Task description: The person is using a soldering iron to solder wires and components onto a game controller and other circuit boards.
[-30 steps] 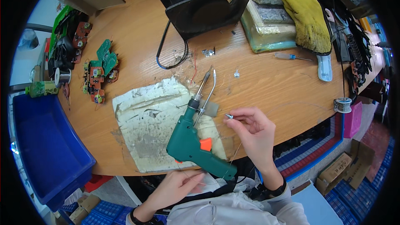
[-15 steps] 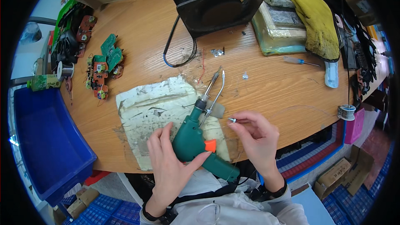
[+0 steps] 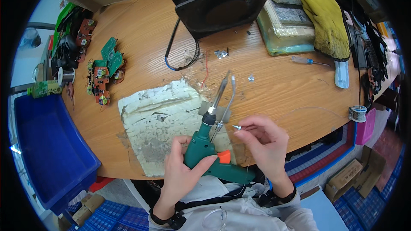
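My left hand point(image 3: 182, 179) is wrapped round the body of a green soldering gun point(image 3: 200, 147) with an orange trigger point(image 3: 224, 157). The gun's metal tip points up and away over the table, and a thin bent metal tube point(image 3: 229, 102) runs beside it. My right hand point(image 3: 269, 145) is to the right of the gun, thumb and fingers pinched on a small silver pointed metal piece point(image 3: 236, 127). That piece sits close to the tube's lower end; whether they touch, I cannot tell. Beneath the gun lies a stained pale cloth point(image 3: 147, 115).
A black fan frame point(image 3: 222, 10) stands at the back. Circuit boards point(image 3: 102, 77) lie at the left, above a blue bin point(image 3: 53, 145). A yellow glove point(image 3: 321, 21), a screwdriver point(image 3: 309, 61) and a solder spool point(image 3: 357, 114) are on the right. Small metal bits point(image 3: 221, 54) lie beyond the tip.
My left hand has closed further round the soldering gun, and the gun has shifted slightly right and turned more upright. The right hand keeps its pinch on the metal piece, nearly still.
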The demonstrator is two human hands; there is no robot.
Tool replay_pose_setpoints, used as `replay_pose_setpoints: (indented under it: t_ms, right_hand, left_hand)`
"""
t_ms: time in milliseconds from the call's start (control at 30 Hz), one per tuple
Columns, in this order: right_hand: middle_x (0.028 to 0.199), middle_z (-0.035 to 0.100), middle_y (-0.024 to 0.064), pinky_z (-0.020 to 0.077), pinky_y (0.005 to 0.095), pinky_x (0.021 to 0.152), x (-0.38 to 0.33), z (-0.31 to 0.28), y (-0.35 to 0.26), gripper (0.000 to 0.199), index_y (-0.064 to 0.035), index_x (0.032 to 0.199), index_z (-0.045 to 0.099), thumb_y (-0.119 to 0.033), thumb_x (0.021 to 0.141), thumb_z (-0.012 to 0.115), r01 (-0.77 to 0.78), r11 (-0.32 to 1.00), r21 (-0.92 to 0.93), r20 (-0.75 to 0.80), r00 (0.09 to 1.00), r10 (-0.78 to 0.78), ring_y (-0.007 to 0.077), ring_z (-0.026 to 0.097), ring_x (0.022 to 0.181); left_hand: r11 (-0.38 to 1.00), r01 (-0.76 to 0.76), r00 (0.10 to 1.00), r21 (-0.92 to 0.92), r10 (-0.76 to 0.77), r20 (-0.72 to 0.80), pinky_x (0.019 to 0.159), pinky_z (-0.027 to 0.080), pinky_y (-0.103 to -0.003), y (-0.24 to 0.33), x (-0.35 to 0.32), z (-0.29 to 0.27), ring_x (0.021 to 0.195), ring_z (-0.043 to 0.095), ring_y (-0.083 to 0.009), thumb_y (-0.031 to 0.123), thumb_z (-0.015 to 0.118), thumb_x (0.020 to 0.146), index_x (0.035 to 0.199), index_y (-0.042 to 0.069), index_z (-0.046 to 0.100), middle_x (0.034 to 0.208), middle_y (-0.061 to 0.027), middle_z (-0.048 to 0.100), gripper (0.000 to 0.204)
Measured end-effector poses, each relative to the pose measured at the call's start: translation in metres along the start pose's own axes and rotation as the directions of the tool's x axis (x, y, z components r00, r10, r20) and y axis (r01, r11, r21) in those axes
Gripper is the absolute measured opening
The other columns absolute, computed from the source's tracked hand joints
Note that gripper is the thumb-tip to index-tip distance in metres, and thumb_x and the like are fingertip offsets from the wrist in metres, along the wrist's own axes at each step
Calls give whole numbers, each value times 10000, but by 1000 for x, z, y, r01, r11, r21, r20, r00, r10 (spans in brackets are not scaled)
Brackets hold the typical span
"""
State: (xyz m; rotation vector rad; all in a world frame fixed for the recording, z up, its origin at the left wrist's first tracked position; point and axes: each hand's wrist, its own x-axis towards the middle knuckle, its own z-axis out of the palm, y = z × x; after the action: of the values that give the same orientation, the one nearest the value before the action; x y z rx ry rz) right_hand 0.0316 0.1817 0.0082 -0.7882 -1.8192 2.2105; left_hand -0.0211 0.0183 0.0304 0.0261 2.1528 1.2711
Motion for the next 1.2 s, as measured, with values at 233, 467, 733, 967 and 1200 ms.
replay_pose_setpoints:
  t_ms: [233, 467, 733, 967, 1200]
  right_hand:
    - [842, 569, 66, 490, 229, 705, 4, 4, -5, 186, 33, 885, 550, 45, 706, 602, -82, 985, 153, 120, 991, 64, 112, 563, 797]
    - [814, 598, 90, 507, 245, 680, 6, 13, -6, 145, 49, 842, 564, 29, 704, 604, -85, 988, 127, 177, 982, 61, 123, 589, 756]
    - [826, 591, 96, 499, 240, 694, 11, 16, -3, 135, 63, 834, 555, 43, 708, 599, -116, 978, 171, 206, 975, 80, 131, 586, 769]
    - [791, 606, 103, 514, 249, 664, 11, 20, 1, 115, 56, 810, 562, 30, 705, 600, -57, 981, 186, 164, 986, 26, 130, 595, 737]
    - [794, 607, 103, 513, 254, 667, 13, 19, 2, 109, 55, 806, 562, 28, 707, 600, -43, 983, 176, 178, 984, 11, 131, 596, 742]
  left_hand:
    - [942, 12, 998, -335, 7, 55, 634, 432, -209, -18, -5, -6, 722, 526, -82, 110, 612, 710, 990, -21, 483, 822, -43, 566, 334]
    - [936, -67, 998, -346, 64, -21, 679, 418, -214, -23, -6, -3, 752, 512, -86, 164, 644, 691, 996, -27, 479, 856, -51, 553, 396]
    - [946, -57, 998, -319, 52, -23, 674, 411, -208, -26, -4, -1, 745, 506, -83, 167, 650, 685, 1005, -28, 476, 851, -42, 547, 414]
    - [940, -70, 997, -335, 59, -42, 658, 408, -202, -23, -3, 0, 730, 497, -75, 182, 651, 688, 978, -30, 477, 828, -35, 540, 399]
    - [943, -98, 995, -317, 85, -56, 654, 406, -200, -22, -3, 1, 725, 496, -73, 184, 653, 688, 970, -28, 474, 822, -36, 539, 396]
